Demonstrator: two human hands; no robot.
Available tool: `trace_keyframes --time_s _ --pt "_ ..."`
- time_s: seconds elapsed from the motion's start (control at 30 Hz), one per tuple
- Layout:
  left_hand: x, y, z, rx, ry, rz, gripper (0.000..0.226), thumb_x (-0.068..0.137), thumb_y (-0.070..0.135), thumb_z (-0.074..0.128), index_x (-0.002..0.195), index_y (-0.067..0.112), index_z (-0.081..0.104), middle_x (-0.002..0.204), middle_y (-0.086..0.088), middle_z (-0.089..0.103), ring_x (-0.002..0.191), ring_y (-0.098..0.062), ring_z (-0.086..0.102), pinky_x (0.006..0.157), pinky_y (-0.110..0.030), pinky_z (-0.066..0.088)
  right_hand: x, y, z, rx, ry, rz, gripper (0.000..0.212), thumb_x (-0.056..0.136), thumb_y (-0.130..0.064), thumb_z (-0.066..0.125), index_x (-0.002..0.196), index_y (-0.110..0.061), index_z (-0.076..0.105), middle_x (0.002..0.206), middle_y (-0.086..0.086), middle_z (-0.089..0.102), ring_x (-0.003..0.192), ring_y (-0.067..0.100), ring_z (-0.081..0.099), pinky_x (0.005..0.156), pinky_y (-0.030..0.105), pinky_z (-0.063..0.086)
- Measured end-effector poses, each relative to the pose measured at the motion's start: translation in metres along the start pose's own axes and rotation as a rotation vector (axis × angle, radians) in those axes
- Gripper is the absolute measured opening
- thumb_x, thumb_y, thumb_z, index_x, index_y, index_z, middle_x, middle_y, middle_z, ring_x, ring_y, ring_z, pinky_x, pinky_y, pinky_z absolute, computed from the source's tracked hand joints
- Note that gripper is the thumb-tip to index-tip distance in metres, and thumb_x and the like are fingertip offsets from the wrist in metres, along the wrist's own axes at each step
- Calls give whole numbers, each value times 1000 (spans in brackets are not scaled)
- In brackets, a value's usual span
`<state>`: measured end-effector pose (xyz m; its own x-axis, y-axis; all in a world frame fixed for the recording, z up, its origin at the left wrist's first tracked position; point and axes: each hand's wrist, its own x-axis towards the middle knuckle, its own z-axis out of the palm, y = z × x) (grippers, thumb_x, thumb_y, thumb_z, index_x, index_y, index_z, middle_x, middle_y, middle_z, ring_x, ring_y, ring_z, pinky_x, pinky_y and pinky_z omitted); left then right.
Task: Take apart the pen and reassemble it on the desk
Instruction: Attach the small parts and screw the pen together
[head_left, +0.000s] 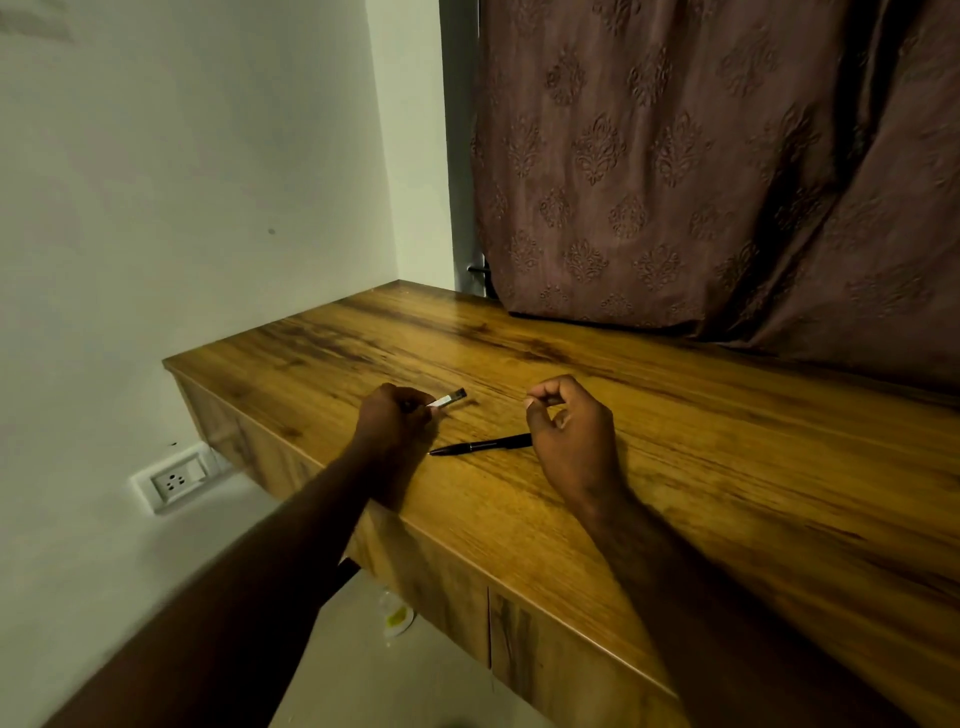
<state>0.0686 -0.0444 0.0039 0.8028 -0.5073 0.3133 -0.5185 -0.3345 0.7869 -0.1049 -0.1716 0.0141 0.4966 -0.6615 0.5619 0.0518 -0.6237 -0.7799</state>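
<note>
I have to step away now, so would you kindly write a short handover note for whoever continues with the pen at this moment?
Left hand: closed on a short silver pen piece, held just above the desk.
Right hand: thumb and forefinger pinched; anything between them is too small to tell.
Black pen body lies on the desk between the hands, tip towards the left.
Done: pen is apart, at least two pieces.
Left: refit the silver piece to the body and lay the whole pen on the desk.

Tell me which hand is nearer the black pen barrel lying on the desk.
Right. The right hand hovers at the black pen barrel's rear end; the left hand sits beyond its tip, gripping a small silver piece.
</note>
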Motion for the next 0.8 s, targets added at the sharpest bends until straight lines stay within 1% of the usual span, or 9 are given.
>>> trace_keyframes --time_s 0.13,0.23,0.33,0.4,0.47,0.53,0.63,0.73,0.8 --pt "17 -1 8 38 -135 -87 12 81 19 74 87 9 76 78 -20 72 67 -28 64 70 -43 56 2 5 -1 -1 24 9 4 87 -18 64 90 -21 64 84 -12 64 55 7 47 52 25 42" --pt "19 0 12 59 -117 -123 12 78 26 77 87 19 77 74 -8 72 70 -27 68 72 -43 58 4 8 0 3 23 5 5 87 -18 64 88 -23 64 82 -15 63 54 4 47 52 23 39" --pt "18 -1 9 112 -111 -103 32 79 34 76 107 20 72 89 -8 73 84 -26 70 76 -38 57 4 9 1 -3 25 -7 5 87 -18 64 88 -23 63 82 -15 63 56 3 48 52 22 40" --pt "14 0 5 46 -19 -93 28 85 30 70 107 14 70 91 -10 71 82 -23 68 75 -34 55 7 9 -2 21 61 2 6 90 -18 61 91 -23 64 84 -13 64 62 2 53 55 20 41" --pt "7 2 0 -73 169 -94 15 91 24 62 88 12 70 81 -8 69 72 -16 62 70 -30 47 13 11 -11 1 150 30 12 94 -20 55 99 -20 66 90 -12 65 77 5 60 61 15 42" --pt "-2 4 -3 -98 289 -95 19 93 22 59 81 10 68 77 -8 66 71 -18 60 69 -29 42 21 18 -26 -39 280 97 19 96 -24 53 104 -15 67 95 -5 68 84 8 60 67 17 41" --pt "-22 14 0 96 247 103 14 87 22 63 82 9 67 81 -6 62 82 -25 59 71 -31 42 28 34 -50 -114 388 283 23 93 -32 57 87 -13 67 82 6 69 76 21 62 67 27 43" --pt "-42 24 11 474 68 473 21 77 36 61 92 22 65 93 0 61 90 -21 54 76 -37 39 24 39 -59 -219 233 392 20 88 -32 61 74 -19 62 74 2 67 76 28 66 71 34 52" --pt "-45 28 18 568 -4 570 31 75 43 60 100 25 66 99 0 61 95 -22 54 78 -39 38 18 36 -55 -321 96 374 18 83 -33 65 71 -20 62 75 -2 68 75 24 66 73 35 55"
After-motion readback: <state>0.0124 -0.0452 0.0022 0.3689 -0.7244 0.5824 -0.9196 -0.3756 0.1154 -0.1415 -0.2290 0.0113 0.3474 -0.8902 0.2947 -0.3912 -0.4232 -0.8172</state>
